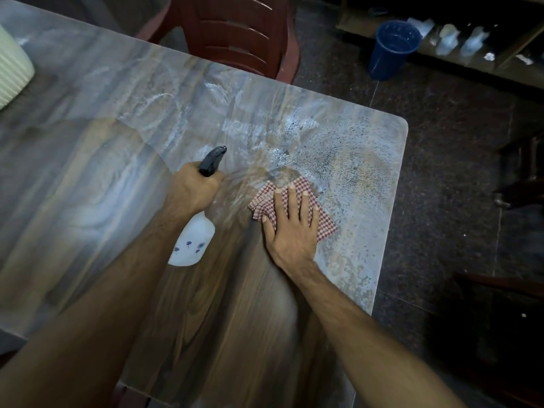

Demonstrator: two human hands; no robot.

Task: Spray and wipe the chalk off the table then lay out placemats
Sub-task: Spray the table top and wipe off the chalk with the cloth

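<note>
**Cloth pressed flat on sprayed table corner**

Head view: the right hand, fingers straight and spread, pressed the checked cloth onto the table amid chalk smears and droplets. At nine o'clock from it, the left hand gripped the spray bottle.

Wood-grain table under a glossy sheet, chalk smears across the middle, spray droplets speckling the right corner. A checked cloth lies flat there; a ribbed cream pot sits far left.
</note>
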